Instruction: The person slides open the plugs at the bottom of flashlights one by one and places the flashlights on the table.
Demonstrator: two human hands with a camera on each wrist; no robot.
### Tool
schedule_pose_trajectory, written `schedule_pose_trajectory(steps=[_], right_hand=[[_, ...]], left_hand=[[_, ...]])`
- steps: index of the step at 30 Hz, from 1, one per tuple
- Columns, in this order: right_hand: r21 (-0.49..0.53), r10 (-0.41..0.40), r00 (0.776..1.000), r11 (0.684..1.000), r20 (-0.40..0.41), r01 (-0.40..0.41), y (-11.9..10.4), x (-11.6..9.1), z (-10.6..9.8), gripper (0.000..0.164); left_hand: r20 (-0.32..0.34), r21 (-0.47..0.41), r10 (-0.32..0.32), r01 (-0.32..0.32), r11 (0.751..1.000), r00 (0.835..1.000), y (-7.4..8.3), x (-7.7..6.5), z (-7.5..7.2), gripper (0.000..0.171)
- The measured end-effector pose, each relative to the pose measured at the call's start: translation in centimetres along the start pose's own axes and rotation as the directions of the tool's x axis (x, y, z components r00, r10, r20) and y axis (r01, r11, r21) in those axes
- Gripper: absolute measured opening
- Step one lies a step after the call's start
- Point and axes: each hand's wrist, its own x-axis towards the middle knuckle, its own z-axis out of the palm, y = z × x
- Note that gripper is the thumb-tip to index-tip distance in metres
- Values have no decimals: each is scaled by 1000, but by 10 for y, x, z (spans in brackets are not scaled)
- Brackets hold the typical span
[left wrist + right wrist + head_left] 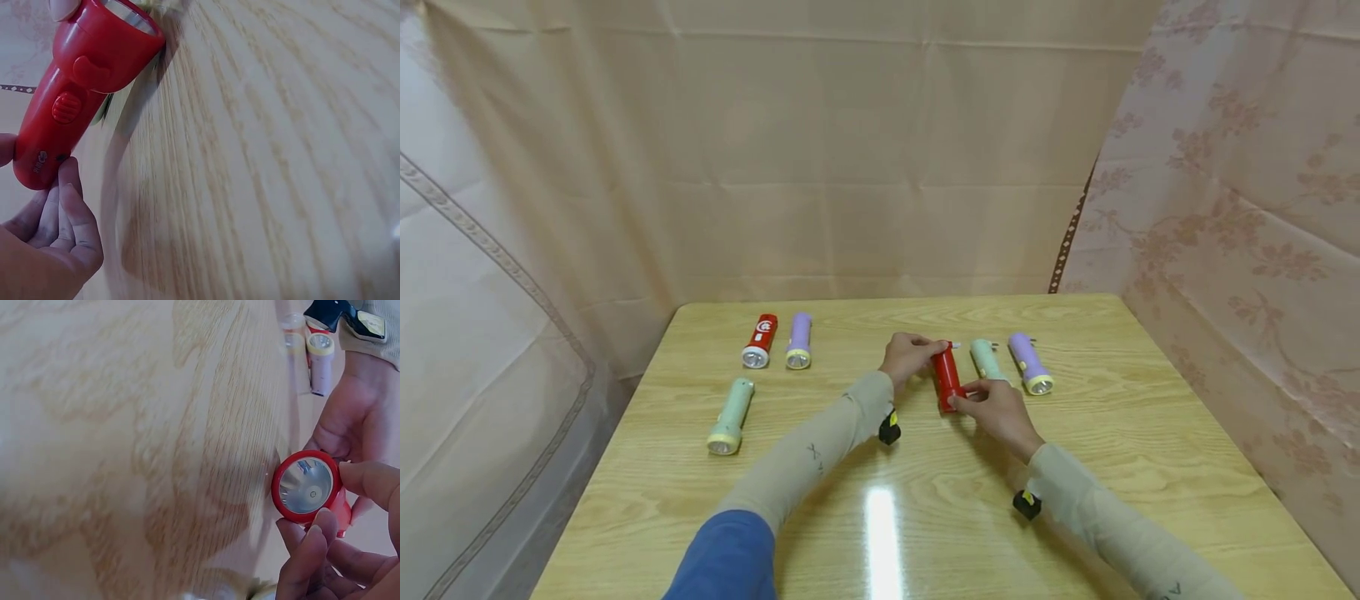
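Observation:
Both hands hold a red flashlight (947, 377) near the middle of the wooden table. With thumb and fingers my left hand (908, 358) pinches its narrow tail end, where a small pale part sticks out. My right hand (998, 412) grips the wide lamp head, which points toward me. In the left wrist view, a ribbed red switch (65, 108) shows on the barrel. The right wrist view looks into the silvery reflector (306, 485), ringed in red. Just right of the hands lies a green flashlight (985, 358), its front partly hidden by the right hand.
A purple flashlight (1030, 364) lies farther right. On the left side are a red-and-white flashlight (762, 340), another purple flashlight (800, 340) and, nearer to me, another green flashlight (732, 417). Beige curtain (865, 167) hangs behind the table (820, 533).

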Motion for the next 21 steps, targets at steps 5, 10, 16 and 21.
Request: schedule_pose_trajectory(steps=[5, 10, 16, 21], right_hand=[[-73, -38, 999, 997, -36, 35, -3, 0, -1, 42], [-115, -57, 996, 992, -64, 50, -4, 2, -1, 42], [-170, -104, 990, 982, -98, 86, -4, 4, -2, 40], [-186, -100, 989, 979, -106, 79, -4, 6, -3, 37]], left_hand=[[-6, 2, -7, 7, 1000, 1000, 0, 3, 1, 40], [-10, 13, -18, 18, 1000, 1000, 1, 6, 3, 38], [-26, 51, -20, 21, 998, 999, 2, 8, 6, 36], [-43, 111, -27, 32, 993, 999, 4, 11, 9, 35]])
